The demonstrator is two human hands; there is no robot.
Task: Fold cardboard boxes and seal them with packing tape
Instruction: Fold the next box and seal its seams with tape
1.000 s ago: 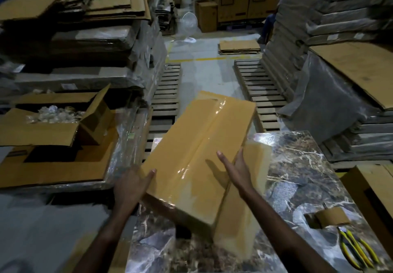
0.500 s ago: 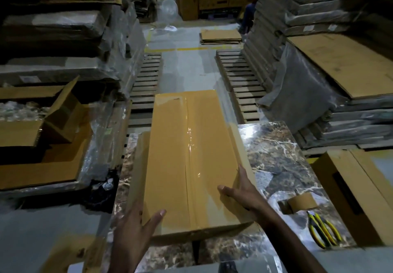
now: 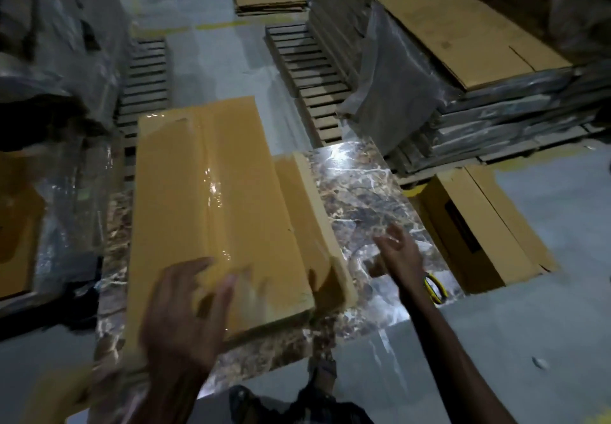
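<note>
Comparing with one second back: the cardboard box (image 3: 211,192), then tilted in the air between both hands, now lies flat on the marbled table (image 3: 357,192). The left hand (image 3: 185,308) rests on the box's near end with fingers spread; motion blur hides how hard it presses. The right hand (image 3: 396,251) has left the box and hangs open over the table to its right, fingers loosely apart, holding nothing. Yellow-handled pliers (image 3: 436,288) lie just beside that wrist.

Judgement: handling of this face is done, and the right hand is probably going for a tool.

Box condition: long, tan, stretching away from the left hand. Glossy tape (image 3: 211,175) runs along the centre seam. A side panel (image 3: 307,225) shows on the right-hand side.
</note>
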